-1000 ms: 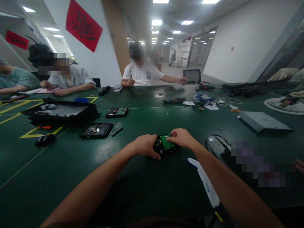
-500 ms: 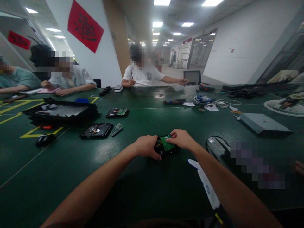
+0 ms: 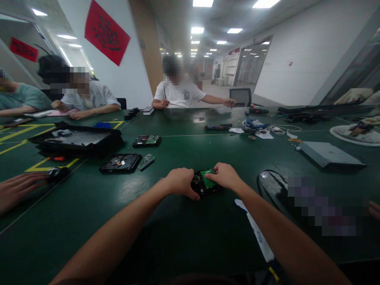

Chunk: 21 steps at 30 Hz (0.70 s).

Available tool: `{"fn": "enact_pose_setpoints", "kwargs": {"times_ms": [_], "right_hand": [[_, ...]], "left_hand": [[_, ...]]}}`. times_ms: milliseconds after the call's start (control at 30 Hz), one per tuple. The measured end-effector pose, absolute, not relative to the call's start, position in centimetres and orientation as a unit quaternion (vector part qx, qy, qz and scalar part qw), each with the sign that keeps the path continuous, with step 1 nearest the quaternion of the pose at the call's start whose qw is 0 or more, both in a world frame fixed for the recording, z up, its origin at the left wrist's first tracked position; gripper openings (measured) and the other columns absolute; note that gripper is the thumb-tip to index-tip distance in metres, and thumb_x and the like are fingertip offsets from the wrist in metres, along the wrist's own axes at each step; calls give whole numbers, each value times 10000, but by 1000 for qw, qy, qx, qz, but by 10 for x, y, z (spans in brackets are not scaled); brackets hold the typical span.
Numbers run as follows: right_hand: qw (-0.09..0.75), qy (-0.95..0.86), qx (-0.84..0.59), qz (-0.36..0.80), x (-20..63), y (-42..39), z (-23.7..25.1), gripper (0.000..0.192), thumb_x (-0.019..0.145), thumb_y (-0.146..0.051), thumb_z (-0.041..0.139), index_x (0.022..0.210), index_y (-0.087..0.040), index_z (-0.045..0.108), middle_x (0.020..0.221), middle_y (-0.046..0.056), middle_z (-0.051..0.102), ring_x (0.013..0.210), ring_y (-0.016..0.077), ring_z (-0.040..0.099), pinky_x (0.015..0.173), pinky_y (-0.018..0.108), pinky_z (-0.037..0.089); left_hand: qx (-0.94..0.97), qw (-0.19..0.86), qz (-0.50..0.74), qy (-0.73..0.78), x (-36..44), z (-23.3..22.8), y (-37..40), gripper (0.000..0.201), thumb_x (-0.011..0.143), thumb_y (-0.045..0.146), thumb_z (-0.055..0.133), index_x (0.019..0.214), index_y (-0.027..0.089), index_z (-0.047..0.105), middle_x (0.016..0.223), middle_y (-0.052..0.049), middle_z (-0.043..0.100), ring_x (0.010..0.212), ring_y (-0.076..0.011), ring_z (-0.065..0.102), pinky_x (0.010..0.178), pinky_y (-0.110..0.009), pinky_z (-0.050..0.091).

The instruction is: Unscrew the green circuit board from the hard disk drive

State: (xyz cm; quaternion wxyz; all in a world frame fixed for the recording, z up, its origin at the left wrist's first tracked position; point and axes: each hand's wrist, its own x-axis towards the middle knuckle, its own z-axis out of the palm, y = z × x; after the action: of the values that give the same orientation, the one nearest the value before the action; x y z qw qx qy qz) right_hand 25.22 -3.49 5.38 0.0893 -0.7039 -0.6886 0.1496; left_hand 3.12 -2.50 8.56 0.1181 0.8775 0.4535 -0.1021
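Both hands meet at one small black hard drive with a green circuit board on its upper face (image 3: pixel 207 183), which lies flat on the dark green table mat (image 3: pixel 184 233) near the middle of the view, just ahead of the person. Left hand (image 3: pixel 179 182) is curled over the drive's left end, its fingers bent down around the edge and its thumb low against the near side, so it is clamped on the drive. Right hand (image 3: pixel 226 175) rests on the right end with its fingertips pressed onto the green board; its grip looks closed on the drive as well, though the underside of the fingers is hidden. Just beside the right forearm, a long white strip with blue lettering (image 3: pixel 255 231) lies on the mat, and a coiled black cable (image 3: pixel 268 178) sits near it to the right. Farther left are an opened black drive casing with a shiny platter (image 3: pixel 120 163), a loose green circuit board (image 3: pixel 146 160), another black drive with a green board (image 3: pixel 146 140) and a large black tray (image 3: pixel 75 140). A grey flat metal box (image 3: pixel 329 153) lies well apart on the right. Another person's hand (image 3: pixel 18 190) reaches in from the left edge towards a black computer mouse (image 3: pixel 56 173); whether it touches it cannot be told. Other people sit at the far side.
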Motion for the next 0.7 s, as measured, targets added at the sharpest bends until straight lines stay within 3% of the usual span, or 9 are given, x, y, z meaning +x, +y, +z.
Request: {"fn": "enact_pose_setpoints", "kwargs": {"times_ms": [700], "right_hand": [[107,-676,-718,132,258,-25,47,453,867,-578,691,1028,-155,727,1053,134,761,908,250,712,678,310,452]], "left_hand": [[837,123,-52,531,63,75,-39,774,588,787,740,1087,197,703,1069,-161,758,912,-362,734,717,-404,577]]}}
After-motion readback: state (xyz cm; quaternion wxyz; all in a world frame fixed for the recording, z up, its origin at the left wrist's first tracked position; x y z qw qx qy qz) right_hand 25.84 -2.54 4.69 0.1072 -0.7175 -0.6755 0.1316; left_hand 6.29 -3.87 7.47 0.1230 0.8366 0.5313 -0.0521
